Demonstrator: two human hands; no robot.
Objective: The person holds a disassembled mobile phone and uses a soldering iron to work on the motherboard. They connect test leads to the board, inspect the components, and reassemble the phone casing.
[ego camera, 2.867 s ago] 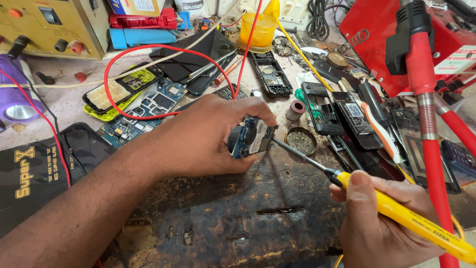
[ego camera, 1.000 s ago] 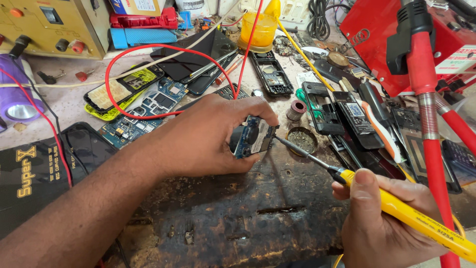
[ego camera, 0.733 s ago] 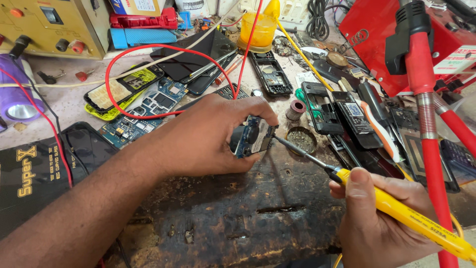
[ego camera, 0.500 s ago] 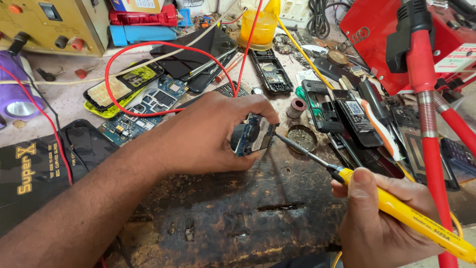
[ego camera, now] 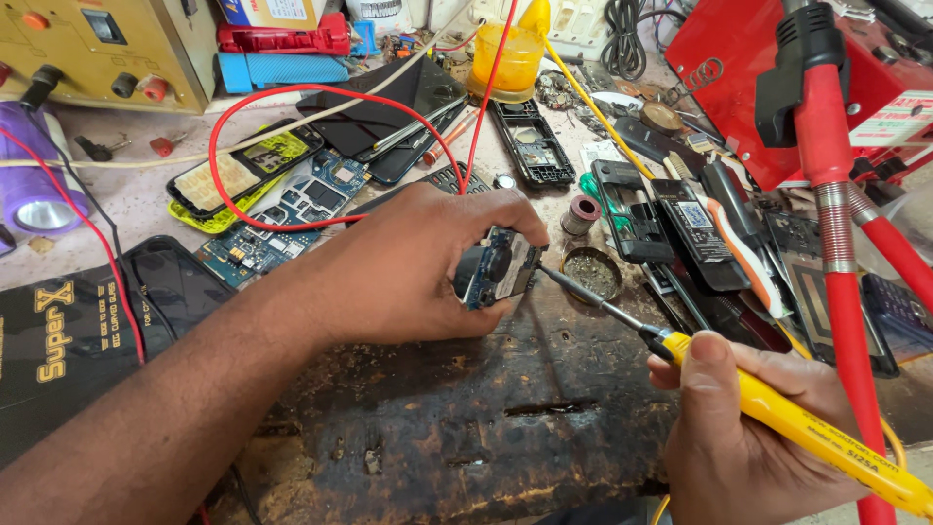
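Observation:
My left hand [ego camera: 408, 267] grips a small blue phone circuit board [ego camera: 494, 269], holding it tilted on edge just above a scorched dark wooden work block [ego camera: 437, 428]. My right hand [ego camera: 753, 437] holds a yellow-handled soldering iron [ego camera: 777, 413] at the lower right. Its thin metal tip [ego camera: 549, 275] reaches up and left and touches the right edge of the board. A small round tin of flux or paste [ego camera: 590, 270] sits right behind the tip.
Phone parts crowd the bench: a bare blue board [ego camera: 282, 219], black phone frames [ego camera: 530, 146], a yellow-cased phone [ego camera: 238, 175], a looping red wire [ego camera: 321, 136]. A yellow power supply [ego camera: 107, 44] stands back left, a red hot-air tool [ego camera: 836, 204] and red case at right.
Both hands keep their grips. The iron's tip stays at the board's right edge with only tiny shifts; the view has tilted slightly.

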